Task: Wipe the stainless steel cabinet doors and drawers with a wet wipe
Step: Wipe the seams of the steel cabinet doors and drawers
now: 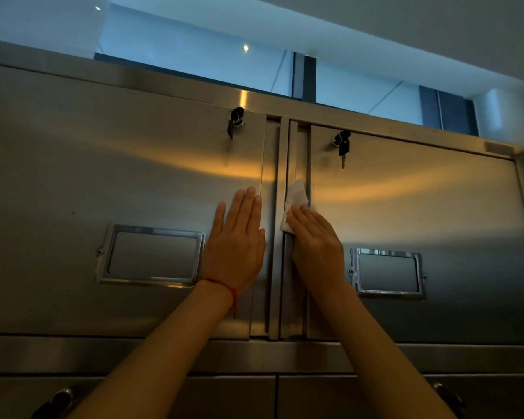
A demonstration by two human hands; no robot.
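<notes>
STEP: white wet wipe [294,204] pressed by flat right hand [316,246] on right brushed-steel cabinet door [421,207] inner edge | L hand [235,240] – fingers straight, braced on left steel door [118,176] | NEXT: likely wipe to be swept outward – even pressure req'd.

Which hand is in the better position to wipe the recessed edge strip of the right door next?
The right hand. It already presses the wet wipe flat on that strip, while the left hand rests bare on the left door.
</notes>
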